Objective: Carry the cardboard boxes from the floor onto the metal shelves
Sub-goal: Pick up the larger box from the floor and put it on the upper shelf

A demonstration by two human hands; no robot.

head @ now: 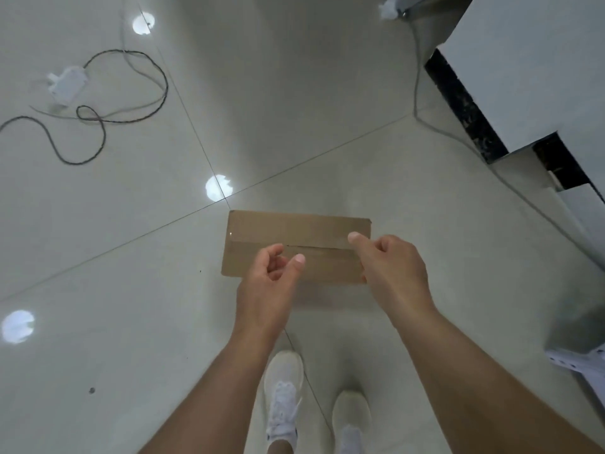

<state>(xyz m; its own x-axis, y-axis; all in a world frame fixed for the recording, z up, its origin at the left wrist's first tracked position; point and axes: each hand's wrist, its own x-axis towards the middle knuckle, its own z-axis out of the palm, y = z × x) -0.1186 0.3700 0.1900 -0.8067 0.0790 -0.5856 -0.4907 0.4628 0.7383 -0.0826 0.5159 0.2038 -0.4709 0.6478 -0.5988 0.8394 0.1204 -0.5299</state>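
Note:
A flat brown cardboard box (294,231) lies on the pale tiled floor in front of my feet, its taped seam running left to right. Both arms reach down over it. My left hand (266,286) hovers above the box's near left part, fingers curled and apart, holding nothing. Over the right end is my right hand (389,267), also loosely curled, thumb pointing toward the seam. Whether either hand touches the box I cannot tell. A bit of perforated white metal shelf post (579,362) shows at the right edge.
A dark cable (131,103) loops on the floor at the upper left beside a small white adapter (67,85). A white wall with a black skirting (465,106) runs along the right. My white shoes (284,394) stand just behind the box.

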